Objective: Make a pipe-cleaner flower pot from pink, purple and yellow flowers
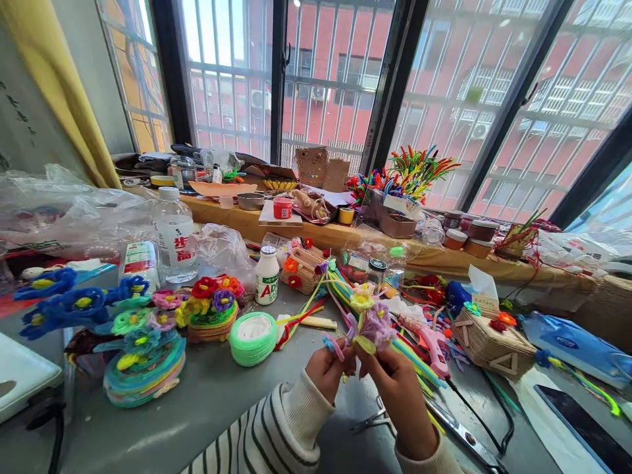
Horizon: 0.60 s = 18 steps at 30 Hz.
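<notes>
Head cam: left hand [326,370] and right hand [397,385] are both pinching a little fuzzy flower bunch [379,324], held up over the grey tabletop [212,401], scissors [366,421] lying underneath, pink glue gun [434,347] off to the right.

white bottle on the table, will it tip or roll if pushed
The white bottle stands upright, taller than wide, so a high push might tip it. Its rounded body would probably roll once down. Its opaque wall hides any contents, so I can't judge its weight.
</notes>
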{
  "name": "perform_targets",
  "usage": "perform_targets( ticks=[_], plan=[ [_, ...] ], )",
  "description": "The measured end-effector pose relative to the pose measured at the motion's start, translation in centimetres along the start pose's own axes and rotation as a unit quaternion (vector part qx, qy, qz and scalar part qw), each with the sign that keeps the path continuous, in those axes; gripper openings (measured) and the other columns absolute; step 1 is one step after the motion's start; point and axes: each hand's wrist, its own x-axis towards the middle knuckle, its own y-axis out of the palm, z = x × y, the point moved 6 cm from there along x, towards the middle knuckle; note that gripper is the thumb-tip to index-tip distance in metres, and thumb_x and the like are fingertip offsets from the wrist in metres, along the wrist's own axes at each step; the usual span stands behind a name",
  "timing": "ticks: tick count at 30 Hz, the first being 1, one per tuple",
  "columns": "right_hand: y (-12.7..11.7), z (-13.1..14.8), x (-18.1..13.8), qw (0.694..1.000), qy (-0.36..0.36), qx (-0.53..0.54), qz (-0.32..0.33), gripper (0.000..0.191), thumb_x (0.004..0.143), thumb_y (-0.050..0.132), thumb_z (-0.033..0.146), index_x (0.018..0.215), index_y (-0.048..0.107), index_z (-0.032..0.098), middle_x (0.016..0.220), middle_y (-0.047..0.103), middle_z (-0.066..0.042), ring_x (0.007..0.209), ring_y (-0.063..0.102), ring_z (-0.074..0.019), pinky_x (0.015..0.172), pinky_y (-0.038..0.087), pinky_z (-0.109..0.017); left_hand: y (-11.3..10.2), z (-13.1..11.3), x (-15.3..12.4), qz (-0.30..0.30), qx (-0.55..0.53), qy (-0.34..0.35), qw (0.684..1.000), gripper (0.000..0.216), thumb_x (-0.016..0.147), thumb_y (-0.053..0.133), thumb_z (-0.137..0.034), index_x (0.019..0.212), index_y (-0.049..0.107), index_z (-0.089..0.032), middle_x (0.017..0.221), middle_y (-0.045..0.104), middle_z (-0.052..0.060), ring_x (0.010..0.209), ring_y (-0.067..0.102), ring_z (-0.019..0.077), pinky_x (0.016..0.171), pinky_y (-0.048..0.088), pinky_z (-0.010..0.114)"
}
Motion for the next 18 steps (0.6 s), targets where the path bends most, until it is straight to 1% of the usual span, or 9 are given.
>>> perform_targets(
  ticks=[3, 6, 9, 13, 16, 18],
  plan=[
    [0.2, -0.1, 0.0, 0.999, 0.016, 0.043, 0.03, 0.036, 0.072, 0.046, 0.039, 0.052, 0.057, 0.012, 0.048, 0.054, -0.002, 0.046, 0.045, -0.0112, 0.045, 0.034, -0.02, 0.1, -0.2, 0.0, -0.003, -0.007, -0.005, 1.0, 0.041, 0.064, 0.043, -0.055, 0.054, 0.041, -0.016, 0.047, 0.036, -0.004, 0.045, 0.033, 0.0076, 0.046, 0.028, 0.023],
    [0.5, -0.4, -0.1, 0.997, 0.023, 0.057, 0.049, 0.035, 0.072, 0.046, 0.04, 0.055, 0.059, 0.012, 0.05, 0.056, -0.003, 0.047, 0.046, -0.012, 0.047, 0.035, -0.021, 0.2, -0.7, -0.1, -0.008, 0.0, 0.0, 1.0, 0.043, 0.063, 0.042, -0.057, 0.054, 0.041, -0.016, 0.047, 0.035, -0.004, 0.045, 0.032, 0.0074, 0.046, 0.028, 0.023],
    [0.5, -0.7, -0.2, 0.997, 0.027, 0.058, 0.043, 0.036, 0.072, 0.045, 0.041, 0.056, 0.058, 0.012, 0.052, 0.057, -0.003, 0.047, 0.046, -0.0122, 0.046, 0.035, -0.021, 0.4, -1.2, -0.3, -0.007, 0.005, 0.004, 1.0, 0.043, 0.064, 0.041, -0.058, 0.053, 0.039, -0.016, 0.048, 0.034, -0.004, 0.046, 0.032, 0.0075, 0.047, 0.029, 0.023],
    [0.4, -0.8, -0.3, 0.998, 0.017, 0.055, 0.026, 0.034, 0.071, 0.047, 0.04, 0.057, 0.058, 0.012, 0.051, 0.056, -0.003, 0.049, 0.048, -0.013, 0.048, 0.037, -0.022, 0.3, -1.4, -0.6, -0.016, 0.013, 0.015, 1.0, 0.04, 0.068, 0.04, -0.054, 0.058, 0.041, -0.016, 0.052, 0.035, -0.003, 0.049, 0.032, 0.0081, 0.048, 0.029, 0.023],
    [0.3, -0.6, -0.5, 0.998, 0.002, 0.058, 0.012, 0.032, 0.071, 0.048, 0.038, 0.059, 0.06, 0.012, 0.051, 0.056, -0.003, 0.048, 0.048, -0.0126, 0.047, 0.038, -0.022, 0.4, -1.6, -0.9, 0.0, 0.017, 0.035, 0.999, 0.036, 0.071, 0.038, -0.05, 0.062, 0.043, -0.015, 0.055, 0.037, -0.002, 0.051, 0.033, 0.0087, 0.049, 0.029, 0.023],
    [0.2, -0.3, -0.7, 0.998, -0.007, 0.061, -0.003, 0.03, 0.071, 0.049, 0.037, 0.059, 0.06, 0.012, 0.05, 0.056, -0.003, 0.047, 0.047, -0.0124, 0.046, 0.038, -0.022, 0.4, -1.8, -1.1, 0.005, 0.012, 0.044, 0.999, 0.036, 0.071, 0.038, -0.049, 0.061, 0.043, -0.015, 0.055, 0.037, -0.001, 0.051, 0.033, 0.009, 0.049, 0.029, 0.023]
  ],
)
